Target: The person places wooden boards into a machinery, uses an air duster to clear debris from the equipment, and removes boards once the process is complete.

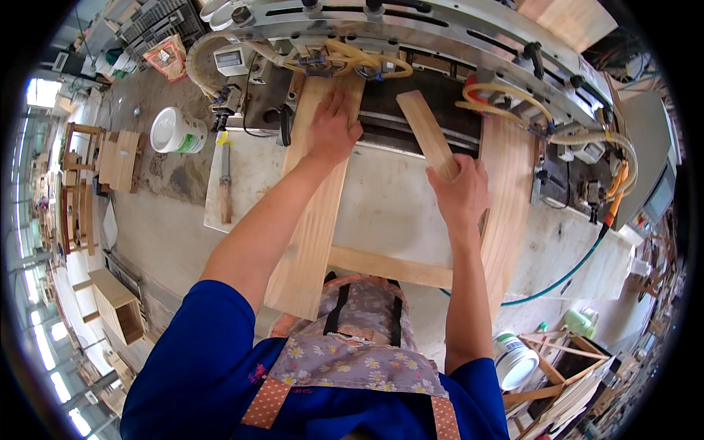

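Note:
A long pale wooden board [315,227] runs from under the machine toward my body, on the left. My left hand [335,128] lies on its upper part, fingers stretched forward and thumb by the right edge. My right hand [462,189] is closed round the near end of a short, narrow wooden strip [425,130]. The strip slants up and left, its far end over the machine's dark bed [389,110]. Beside my right hand, a wide wooden board [507,198] also reaches under the machine. Its inner edge is partly hidden by my hand and forearm.
A metal beam [433,33] with hoses and clamps spans the far side. A brush [226,183] lies on the pale worktop [389,198]. A wooden crosspiece [392,265] lies near my apron. White buckets [176,130] stand left and lower right; a teal hose [565,275] curves at right.

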Motion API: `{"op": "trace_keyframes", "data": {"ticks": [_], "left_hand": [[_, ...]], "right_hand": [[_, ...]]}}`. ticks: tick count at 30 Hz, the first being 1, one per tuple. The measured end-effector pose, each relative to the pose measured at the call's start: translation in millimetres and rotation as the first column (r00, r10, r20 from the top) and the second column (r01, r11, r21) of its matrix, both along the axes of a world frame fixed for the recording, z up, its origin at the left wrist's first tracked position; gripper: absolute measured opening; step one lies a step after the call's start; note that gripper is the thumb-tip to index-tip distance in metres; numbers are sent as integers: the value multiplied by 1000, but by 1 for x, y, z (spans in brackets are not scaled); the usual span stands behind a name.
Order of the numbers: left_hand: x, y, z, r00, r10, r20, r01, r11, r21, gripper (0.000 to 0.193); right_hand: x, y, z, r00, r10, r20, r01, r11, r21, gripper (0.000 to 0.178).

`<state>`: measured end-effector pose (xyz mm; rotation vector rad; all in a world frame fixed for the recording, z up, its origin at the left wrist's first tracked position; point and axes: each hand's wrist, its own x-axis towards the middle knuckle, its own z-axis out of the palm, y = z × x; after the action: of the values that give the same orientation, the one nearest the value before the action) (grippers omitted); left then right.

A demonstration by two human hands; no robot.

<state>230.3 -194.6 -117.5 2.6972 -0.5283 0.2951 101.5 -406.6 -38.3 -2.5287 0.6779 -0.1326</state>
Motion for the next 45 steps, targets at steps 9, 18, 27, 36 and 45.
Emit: {"op": "trace_keyframes", "data": {"ticks": [9, 18, 27, 36, 45], "left_hand": [[1, 4, 0, 997, -38, 63, 44, 995, -87, 53], [1, 5, -6, 996, 4, 89, -3, 1000, -10, 54], [2, 1, 1, 1000, 4, 5, -4, 1000, -11, 55], [0, 7, -5, 1000, 13, 9, -13, 1000, -24, 53], [4, 4, -7, 999, -8, 42, 9, 999, -36, 55]], "right_hand": [[112, 40, -43, 987, 110, 113, -96, 988, -124, 40], [99, -4, -35, 980, 194, -45, -184, 968, 171, 62], [45, 7, -25, 968, 247, -46, -250, 966, -66, 47], [-32, -35, 18, 937, 267, -224, -288, 956, -64, 42], [28, -66, 0, 757, 647, 95, -562, 717, -412, 36]]}}
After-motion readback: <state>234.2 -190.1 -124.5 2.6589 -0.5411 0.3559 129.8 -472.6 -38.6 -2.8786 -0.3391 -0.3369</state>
